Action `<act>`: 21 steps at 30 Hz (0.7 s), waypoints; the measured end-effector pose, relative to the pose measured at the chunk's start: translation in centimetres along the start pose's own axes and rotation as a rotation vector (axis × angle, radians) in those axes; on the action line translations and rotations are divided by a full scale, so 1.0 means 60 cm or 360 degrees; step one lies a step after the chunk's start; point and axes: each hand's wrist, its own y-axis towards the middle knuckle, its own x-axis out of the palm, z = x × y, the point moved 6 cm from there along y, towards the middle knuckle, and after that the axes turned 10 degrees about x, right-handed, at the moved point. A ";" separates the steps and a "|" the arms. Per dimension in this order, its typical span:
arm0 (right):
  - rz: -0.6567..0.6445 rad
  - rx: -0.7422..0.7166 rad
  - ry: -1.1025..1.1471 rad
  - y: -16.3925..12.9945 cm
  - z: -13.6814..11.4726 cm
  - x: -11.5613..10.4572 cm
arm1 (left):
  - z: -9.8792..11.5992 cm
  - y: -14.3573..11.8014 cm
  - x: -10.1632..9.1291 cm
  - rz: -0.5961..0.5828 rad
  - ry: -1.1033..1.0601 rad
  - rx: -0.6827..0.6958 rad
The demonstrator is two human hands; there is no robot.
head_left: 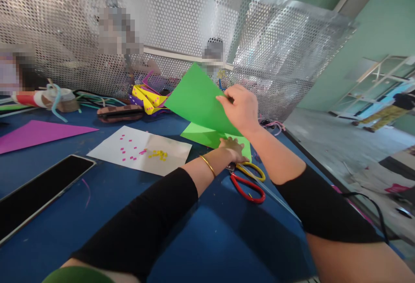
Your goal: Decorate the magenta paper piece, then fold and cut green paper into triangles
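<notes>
Head view looks down on a blue table (207, 239). Right hand (241, 107) pinches the upper edge of a green paper sheet (197, 99) and holds that part folded up off the table. Left hand (233, 149) lies flat, fingers spread, pressing the sheet's lower part down against the tabletop. Red and yellow scissors (248, 179) lie just beside the left hand. Farther left rest a white sheet (168, 162) dotted with pink and yellow bits, a purple sheet (39, 133), and a dark tablet (39, 192).
</notes>
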 end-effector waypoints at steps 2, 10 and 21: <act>0.0057 0.0040 0.0024 0.022 0.001 -0.010 | -0.003 0.002 0.005 -0.0024 0.0050 -0.0018; 0.0883 0.0341 0.0236 0.030 0.050 -0.143 | -0.011 -0.002 0.006 0.0171 -0.0088 0.0009; 0.0961 -0.0292 0.0066 -0.134 -0.023 -0.196 | 0.013 -0.174 -0.061 0.0618 -0.1304 -0.0039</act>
